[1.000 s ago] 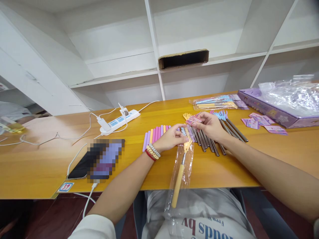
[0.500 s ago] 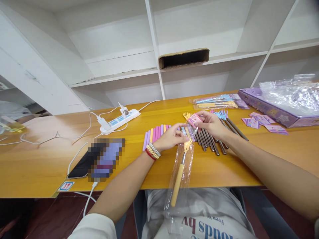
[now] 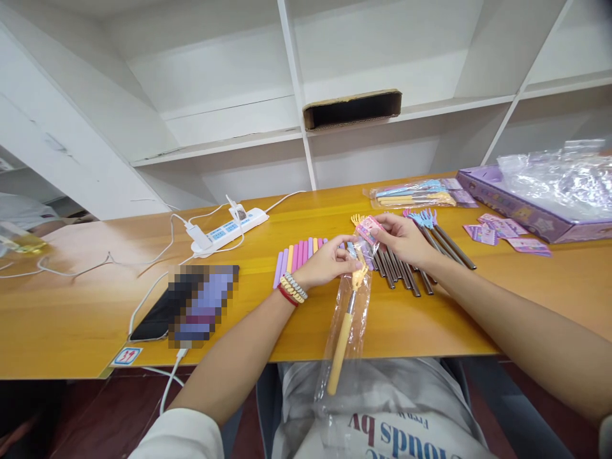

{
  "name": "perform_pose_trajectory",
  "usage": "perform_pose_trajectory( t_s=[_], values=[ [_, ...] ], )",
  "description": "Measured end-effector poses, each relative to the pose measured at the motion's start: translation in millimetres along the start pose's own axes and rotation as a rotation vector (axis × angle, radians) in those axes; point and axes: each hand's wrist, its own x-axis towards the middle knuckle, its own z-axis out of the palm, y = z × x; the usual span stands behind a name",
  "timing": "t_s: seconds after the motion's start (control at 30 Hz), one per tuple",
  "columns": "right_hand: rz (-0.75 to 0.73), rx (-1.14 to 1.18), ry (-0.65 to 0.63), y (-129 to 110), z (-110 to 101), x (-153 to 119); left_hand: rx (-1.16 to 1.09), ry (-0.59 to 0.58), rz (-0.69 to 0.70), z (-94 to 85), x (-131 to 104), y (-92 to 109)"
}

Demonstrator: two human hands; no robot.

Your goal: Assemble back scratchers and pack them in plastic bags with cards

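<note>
Left hand (image 3: 335, 262): thumb and fingers pinched together on a clear bag (image 3: 362, 312), at the claw end of its contents. Right hand (image 3: 399, 237): fingertips closed on a small pink card (image 3: 368, 229), above and just beside the left; I cannot tell whether the card's lower edge sits inside the film. Bag contents: one yellow-handled back scratcher (image 3: 342, 344), claw uppermost beneath the left fingers, handle end toward the wearer; long axis steep, slanting down and slightly left, the handle passing the table edge before a grey shirt (image 3: 382, 408). Left forearm: reaching in from lower left, bracelets (image 3: 292, 290) at the wrist. Right forearm: reaching in from lower right, wrist bent inward. On the table (image 3: 421, 331), I count off a row of coloured rods (image 3: 296, 255) left of the hands; dark metal rods (image 3: 404, 274) beneath and right, several tipped with claws (image 3: 427, 218); loose cards (image 3: 482, 234) farther right; a filled packet (image 3: 421, 193) behind; a purple box (image 3: 535, 220) heaped with clear film; a white power strip (image 3: 232, 233) at left.
</note>
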Motion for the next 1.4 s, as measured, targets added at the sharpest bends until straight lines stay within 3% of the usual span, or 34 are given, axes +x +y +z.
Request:
perform_pose_trajectory(
  t_s=[0.27,0.5,0.87,1.2,1.4],
  values=[
    [-0.061,-0.080,0.059,4.3,1.8,0.7,-0.009,0.009,-0.029,1.3,-0.1,2.7],
    [-0.059,-0.110,0.017,4.1,-4.1,1.2,0.060,0.021,-0.005,1.4,0.4,0.9],
    [-0.118,-0.317,0.092,-3.1,-2.8,-1.4,0.088,-0.020,0.029,0.8,0.0,1.3],
    [0.018,-0.078,0.097,-8.4,-1.5,-2.7,0.113,-0.014,0.013,1.1,0.3,-0.2],
    [0.000,-0.033,0.090,-5.6,-3.0,-2.3,0.099,0.002,0.015,0.4,0.6,-1.1]
  ],
)
